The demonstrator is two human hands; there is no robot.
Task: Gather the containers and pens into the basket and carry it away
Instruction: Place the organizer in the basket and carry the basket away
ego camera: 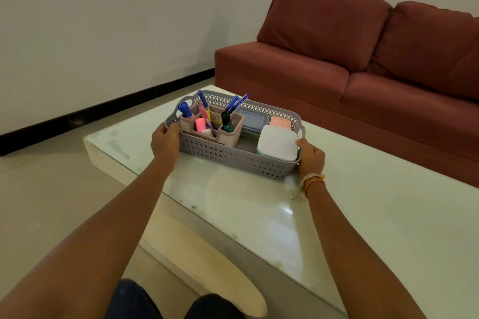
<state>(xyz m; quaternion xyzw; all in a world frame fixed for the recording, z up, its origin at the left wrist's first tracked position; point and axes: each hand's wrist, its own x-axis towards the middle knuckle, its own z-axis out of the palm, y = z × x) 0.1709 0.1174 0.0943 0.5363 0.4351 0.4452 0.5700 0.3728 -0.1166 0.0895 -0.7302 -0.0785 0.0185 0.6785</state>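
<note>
A grey perforated basket (233,159) sits on the glass-topped table (350,202). Inside it on the left stands a beige organiser (232,134) with several pens and markers (204,106) upright in it. To the right lie a white square container (278,143), a grey-lidded container (250,120) and a pink container (281,122). My left hand (164,141) grips the basket's left end, fingers curled over its rim. My right hand (311,154) grips the right end, thumb on the rim beside the white container.
A dark red sofa (363,59) stands behind and to the right of the table. Tiled floor (51,176) lies to the left, with a white wall and black skirting behind. My knees (168,303) show at the bottom edge.
</note>
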